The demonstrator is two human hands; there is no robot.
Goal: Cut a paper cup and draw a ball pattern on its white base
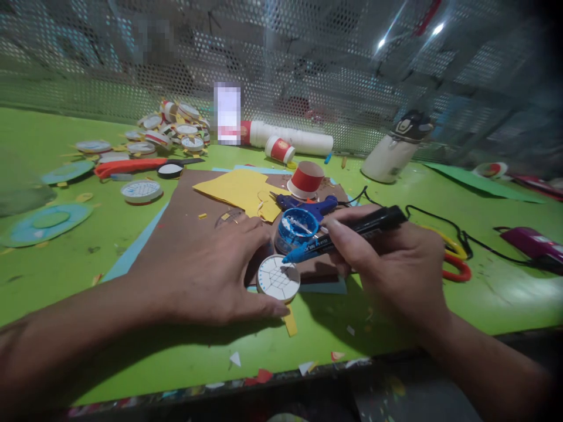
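Observation:
Between my hands lies a small white paper disc (278, 280) with dark lines forming a grid and blue marks along its left edge; a yellow tab (290, 322) sticks out below it. My left hand (220, 269) curls around the disc's left side, thumb at its lower rim and fingers at its upper left. In my right hand (387, 258) is a blue marker (325, 243) with a black rear end, its tip at the disc's upper right edge. Just behind the disc stands a round blue tub (297, 230) with a thin stick across it.
Brown card (167, 240), yellow paper (237, 187), a blue glue gun (308, 205) and a red-and-white paper cup (307, 179) lie behind my hands. Red-handled scissors (132, 167) and a pile of decorated discs (176, 132) are at left. A white bottle (391, 149) stands at right.

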